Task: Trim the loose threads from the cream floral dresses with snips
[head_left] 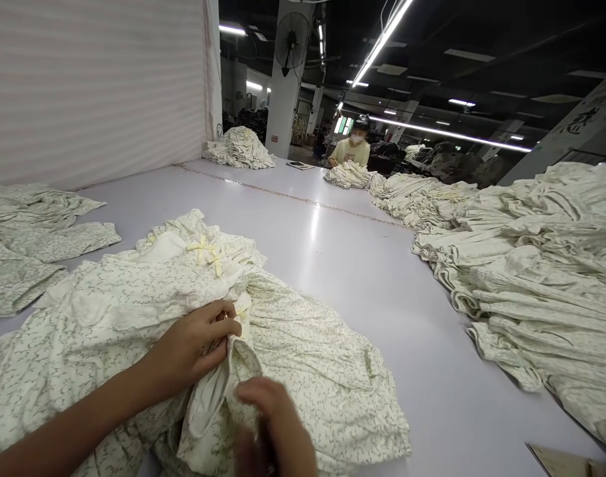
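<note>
1. Your L hand point(203, 341) pinches the floral garment point(303, 371) at a folded edge, just beside a yellow bow point(242, 309). The garment lies on the worktop point(357, 285), directly before you.
2. Your R hand point(280, 424) is near this edge, fingers bent; I can't say if it grips smth, b/c it is blurred.
3. Risk: the cloth looks soft & loosely bunched, so the edge may slip from your pinch if you pull too fast.
4. Risk: the bow is v. close to your fingers; a careless tug could perhaps twist or loosen it.
5. Risk: layers overlap, so you may catch a wrong one by mistake.
6. Count: 2 hands of yours, 1 worktop, 1 co-worker point(350, 152), 1 fan point(292, 41).
7. Count, approx.: 1 left pile point(34, 228), 1 far heap point(241, 147), 1 small pile point(347, 175) near the co-worker, 1 big right stack point(542, 278). No. of pcs inside: uncountable, b/c they overlap.
</note>
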### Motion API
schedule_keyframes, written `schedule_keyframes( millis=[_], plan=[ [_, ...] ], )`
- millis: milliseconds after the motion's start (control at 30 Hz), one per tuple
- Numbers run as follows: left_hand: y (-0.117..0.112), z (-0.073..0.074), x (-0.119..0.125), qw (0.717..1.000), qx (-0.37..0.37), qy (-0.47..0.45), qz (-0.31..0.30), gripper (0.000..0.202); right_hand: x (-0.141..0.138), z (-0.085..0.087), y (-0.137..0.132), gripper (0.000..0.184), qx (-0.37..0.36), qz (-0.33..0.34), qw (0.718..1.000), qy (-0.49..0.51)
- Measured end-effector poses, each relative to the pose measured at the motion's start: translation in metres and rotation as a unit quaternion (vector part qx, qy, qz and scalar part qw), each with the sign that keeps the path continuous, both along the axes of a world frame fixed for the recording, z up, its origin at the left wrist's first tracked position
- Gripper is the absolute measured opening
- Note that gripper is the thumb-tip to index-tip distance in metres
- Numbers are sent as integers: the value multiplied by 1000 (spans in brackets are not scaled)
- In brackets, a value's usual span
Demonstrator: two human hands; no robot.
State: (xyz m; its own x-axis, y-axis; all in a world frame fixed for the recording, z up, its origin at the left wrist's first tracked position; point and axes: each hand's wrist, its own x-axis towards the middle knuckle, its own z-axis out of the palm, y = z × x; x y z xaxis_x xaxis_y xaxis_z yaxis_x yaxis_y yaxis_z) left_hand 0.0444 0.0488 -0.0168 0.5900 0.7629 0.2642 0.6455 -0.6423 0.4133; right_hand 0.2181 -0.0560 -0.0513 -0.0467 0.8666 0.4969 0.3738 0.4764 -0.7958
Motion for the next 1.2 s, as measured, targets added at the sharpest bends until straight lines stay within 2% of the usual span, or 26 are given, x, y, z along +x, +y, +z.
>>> schedule_keyframes(
  millis=[67, 100, 167, 200, 300, 367, 467, 533, 600, 733, 800, 833, 867, 900, 967, 1033, 1067, 1133, 1200],
  plan=[
    [-2, 2, -2, 1000, 3, -22, 1, 25, 9, 10, 7, 21, -51, -70, 995, 57],
    [-3, 3, -3, 999, 1, -41, 0, 25, 12, 12, 10, 20, -94, -83, 990, 70],
    [-4, 2, -3, 995, -20, -97, -4, 24, 15, 13, 16, 25, -166, -56, 981, 82],
    [-5, 2, -3, 991, -36, -132, -6, 23, 14, 11, 17, 26, -177, -30, 981, 78],
    [-4, 1, -3, 970, -72, -232, -11, 24, 6, 5, 18, 33, -137, 33, 990, 22],
    [-3, 3, -7, 949, -82, -305, -14, 25, 3, 3, 18, 35, -116, 78, 989, -56],
    [-1, 7, -19, 917, -117, -380, -30, 26, 10, 5, 20, 20, -92, 117, 973, -178],
    [-2, 10, -25, 916, -144, -370, -50, 29, 22, 8, 21, 16, -59, 77, 973, -207],
    [-6, 11, -23, 928, -164, -325, -71, 31, 34, 11, 20, 16, -26, 34, 978, -204],
    [-22, 16, 2, 958, -195, -187, -95, 13, 42, 15, 14, 19, 61, 4, 977, -207],
    [-29, 18, 14, 968, -195, -93, -129, 38, 41, 14, 12, 23, 89, -10, 974, -209],
    [-31, 17, 18, 969, -190, -56, -145, 44, 39, 14, 11, 24, 93, -16, 973, -211],
    [-33, 15, 20, 971, -182, -43, -147, 40, 38, 13, 11, 25, 96, -20, 972, -213],
    [-35, 12, 20, 975, -172, -56, -129, 32, 37, 11, 11, 26, 97, -20, 972, -215],
    [-38, 2, 19, 982, -136, -127, -36, 19, 36, 7, 9, 29, 103, -9, 970, -221],
    [-41, -9, 16, 970, -91, -223, 41, 14, 33, 0, 8, 33, 90, 7, 971, -220],
    [-42, -14, 15, 961, -72, -261, 49, 17, 31, -4, 6, 35, 69, 15, 974, -215],
    [-45, -22, 14, 949, -49, -309, 27, 24, 26, -10, 4, 33, 3, 33, 983, -180],
    [-46, -27, 13, 945, -40, -326, -1, 27, 22, -11, 2, 26, -64, 55, 991, -103]
  ],
)
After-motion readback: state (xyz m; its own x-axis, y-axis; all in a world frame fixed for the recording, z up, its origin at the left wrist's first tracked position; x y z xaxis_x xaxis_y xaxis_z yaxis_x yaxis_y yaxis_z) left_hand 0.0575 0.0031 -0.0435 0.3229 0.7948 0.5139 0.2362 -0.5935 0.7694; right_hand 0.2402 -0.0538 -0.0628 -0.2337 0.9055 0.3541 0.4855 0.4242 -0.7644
